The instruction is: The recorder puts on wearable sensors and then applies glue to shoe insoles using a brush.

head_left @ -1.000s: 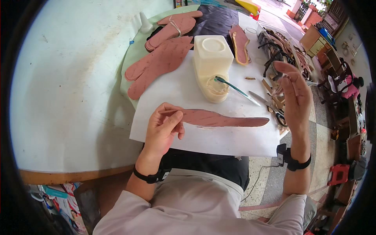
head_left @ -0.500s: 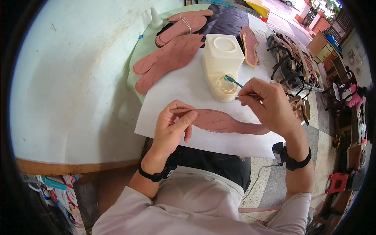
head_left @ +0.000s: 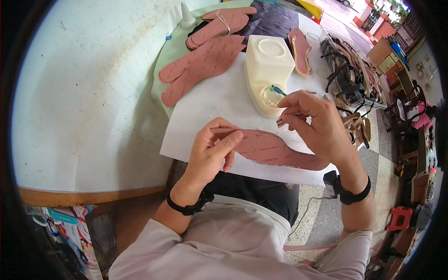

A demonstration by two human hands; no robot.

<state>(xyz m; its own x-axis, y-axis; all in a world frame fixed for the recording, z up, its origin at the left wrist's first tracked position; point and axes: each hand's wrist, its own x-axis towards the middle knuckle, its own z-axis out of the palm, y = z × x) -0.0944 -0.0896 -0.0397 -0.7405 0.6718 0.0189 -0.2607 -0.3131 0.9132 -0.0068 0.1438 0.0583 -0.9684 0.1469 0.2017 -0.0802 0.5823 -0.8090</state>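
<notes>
A pinkish-brown shoe insole (head_left: 275, 150) with a dark line along part of its edge is held above the white sheet (head_left: 186, 137). My left hand (head_left: 210, 148) pinches its left end between thumb and fingers. Over its right part, my right hand (head_left: 319, 123) is curled, with a small brown strip (head_left: 280, 122) showing at the thumb tip; the rest is hidden by the fingers. Just beyond stands a cream plastic container (head_left: 268, 65) with a round opening at its near side. A teal-handled brush (head_left: 279, 90) leans out of that opening, close to my right index finger.
Several pinkish insoles (head_left: 203, 67) lie at the back left, near a white nozzle-shaped piece (head_left: 187, 16). A yellow-edged insole (head_left: 300, 51) lies behind the container. To the right sits a clear bin (head_left: 354, 88) of sandal parts. A wall (head_left: 93, 102) borders the left side.
The insole's right end has dropped slightly and its face tilts more toward me. My right hand has shifted a little left, its fingers slightly more apart.
</notes>
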